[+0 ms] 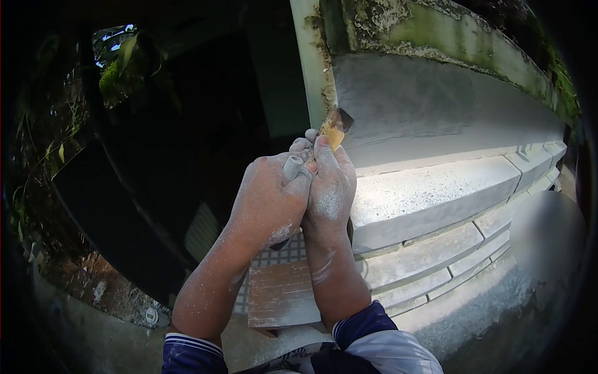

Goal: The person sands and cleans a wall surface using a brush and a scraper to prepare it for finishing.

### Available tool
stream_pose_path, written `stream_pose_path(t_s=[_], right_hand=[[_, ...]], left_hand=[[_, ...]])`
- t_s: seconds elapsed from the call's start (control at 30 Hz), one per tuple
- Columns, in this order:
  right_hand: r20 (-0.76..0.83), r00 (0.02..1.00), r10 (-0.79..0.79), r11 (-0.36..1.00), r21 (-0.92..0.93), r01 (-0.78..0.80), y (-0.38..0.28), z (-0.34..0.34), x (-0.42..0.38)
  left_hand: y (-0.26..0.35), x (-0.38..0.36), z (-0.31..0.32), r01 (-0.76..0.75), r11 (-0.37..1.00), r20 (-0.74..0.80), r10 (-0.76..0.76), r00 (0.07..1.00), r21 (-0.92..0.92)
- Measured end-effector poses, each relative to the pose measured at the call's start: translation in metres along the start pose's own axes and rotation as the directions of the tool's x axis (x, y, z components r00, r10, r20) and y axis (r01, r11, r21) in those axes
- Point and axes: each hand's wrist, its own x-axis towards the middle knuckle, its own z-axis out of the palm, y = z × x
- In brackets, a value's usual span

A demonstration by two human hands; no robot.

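Both of my hands are dusted with white powder and pressed together in front of the wall's corner post. My left hand (271,181) is closed around a tool whose pale grey round handle end (293,166) pokes out; the rest of it is hidden. My right hand (331,187) is closed, its thumb on a yellowish scraper-like piece (333,129) with a dark flat end against the post's edge. I cannot make out its exact kind. Behind it rises the grey plastered wall panel (405,100).
A worn, mossy ledge (448,37) tops the wall, and stepped pale blocks (430,193) run along its foot. Below my arms is a wooden board or stool (283,296). A dark opening lies to the left, with plants (121,71) beyond. A blurred round patch covers something at right.
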Motion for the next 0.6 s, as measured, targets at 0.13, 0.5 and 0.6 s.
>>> stream_pose_path(t_s=[0.13, 0.5, 0.6], right_hand=[[-0.031, 1.0, -0.004, 0.998, 0.056, 0.006, -0.007, 0.013, 0.003], [-0.059, 0.998, 0.012, 0.994, 0.107, -0.006, -0.012, 0.018, 0.001], [-0.038, 0.999, 0.026, 0.997, 0.068, -0.024, -0.008, 0.008, -0.003]], left_hand=[[0.018, 0.003, -0.008, 0.099, 0.995, 0.016, -0.099, 0.995, 0.003], [0.029, 0.004, -0.012, 0.048, 0.998, 0.021, -0.048, 0.999, 0.037], [0.018, 0.002, -0.006, 0.051, 0.996, 0.011, -0.052, 0.999, 0.071]])
